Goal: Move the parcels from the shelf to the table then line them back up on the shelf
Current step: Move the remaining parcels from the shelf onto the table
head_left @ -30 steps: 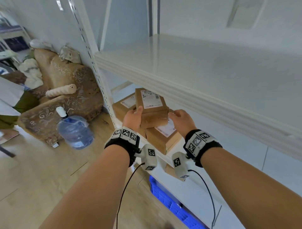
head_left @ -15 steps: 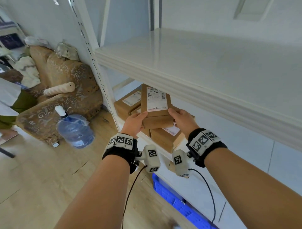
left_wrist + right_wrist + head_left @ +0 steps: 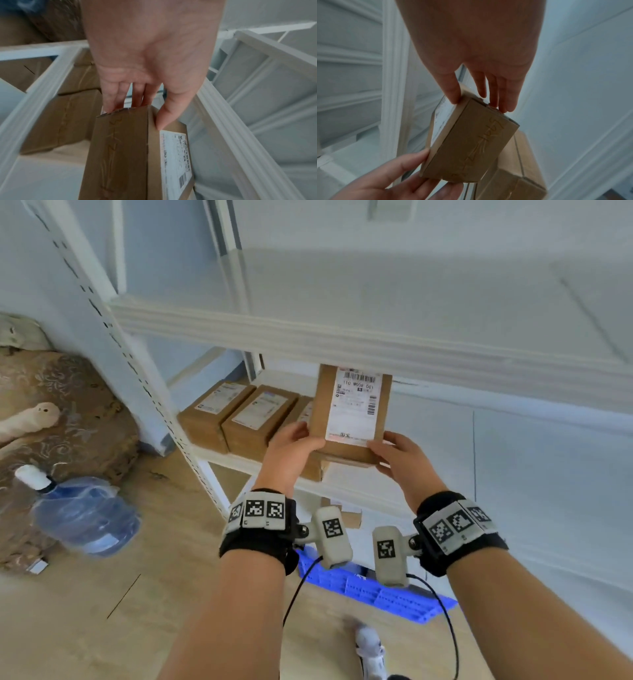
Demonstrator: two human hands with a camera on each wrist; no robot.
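Observation:
A brown cardboard parcel (image 3: 349,412) with a white shipping label is tilted up on end in front of the lower shelf (image 3: 239,462), its top just under the upper shelf's edge (image 3: 342,344). My left hand (image 3: 294,446) pinches its lower left corner and my right hand (image 3: 397,453) its lower right corner. The left wrist view shows my thumb on the label face and fingers behind the parcel (image 3: 133,155). In the right wrist view the parcel (image 3: 467,146) hangs over another parcel (image 3: 518,169). Two parcels (image 3: 214,414) (image 3: 258,416) lie side by side on the shelf; a third (image 3: 301,412) is partly hidden.
The white perforated shelf upright (image 3: 137,364) stands at the left. On the wooden floor are a blue water jug (image 3: 82,511), a patterned brown sofa (image 3: 68,405) and a blue plastic pallet (image 3: 376,590) under the shelf. A small box (image 3: 346,515) sits on a lower level.
Both hands have lifted the top parcel off the stack and tipped it from flat to nearly upright, label towards me. The head view has dropped lower and closer.

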